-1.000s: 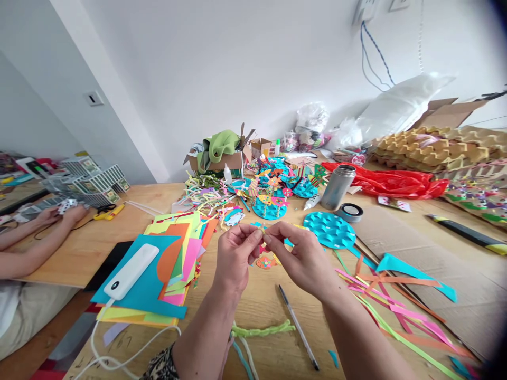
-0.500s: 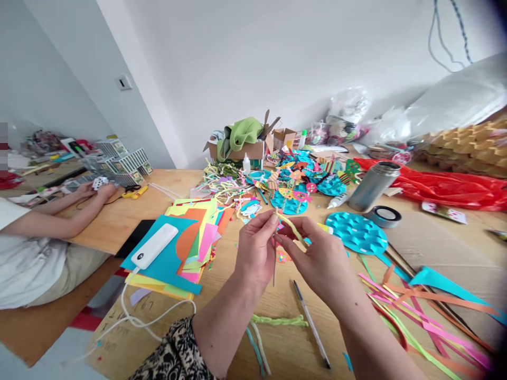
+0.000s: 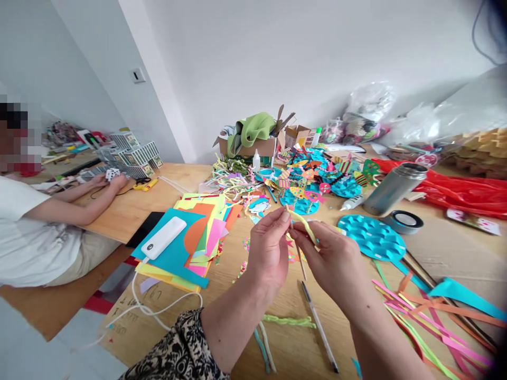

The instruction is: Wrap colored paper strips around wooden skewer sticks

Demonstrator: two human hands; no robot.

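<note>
My left hand [image 3: 270,245] pinches one end of a soft pale-yellow strip [image 3: 308,228] between thumb and fingertips. Close beside it, my right hand [image 3: 331,259] grips the strip further along, its fingers bent. A thin brownish strand [image 3: 301,259] hangs down from between the hands; whether it is a stick or a cord I cannot tell. On the table below lie a clear pen [image 3: 320,328], a twisted lime-green cord [image 3: 289,320], and a pale-blue cord [image 3: 260,348] beside a whitish one [image 3: 268,345].
Coloured paper sheets [image 3: 213,232] under a white power bank [image 3: 163,237] lie left. A blue bumpy disc [image 3: 372,237], steel flask [image 3: 394,187], tape roll [image 3: 406,221] and paper strips [image 3: 430,322] lie right. Behind are paper crafts [image 3: 304,195]. A co-worker [image 3: 59,221] sits at left.
My view has turned slightly left, so the scene sits further right. Both hands still grip the yellow strip; the hanging strand now slants towards the lower right instead of hanging straight.
</note>
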